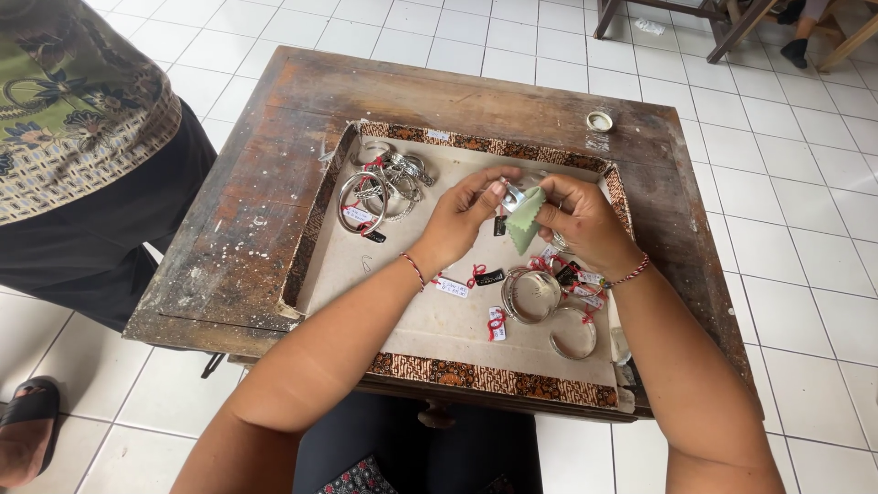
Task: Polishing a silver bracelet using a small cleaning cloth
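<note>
My left hand [462, 215] pinches a small silver ring [513, 195] above a shallow cloth-lined tray [402, 302]. My right hand [581, 220] presses a pale green cloth [527, 222] against the ring. A pile of silver bangles with red ties [380, 187] lies at the tray's far left. More silver bangles and small tags [544, 297] lie under my right wrist, near the tray's right side. Both wrists wear thin red string bracelets.
The tray sits on a worn wooden table [247, 229] over white floor tiles. A small round lid [599, 121] rests at the table's far right. Another person in a patterned shirt [73, 101] stands close at the left, with a sandalled foot [27, 421]. Chair legs [722, 23] show at the top right.
</note>
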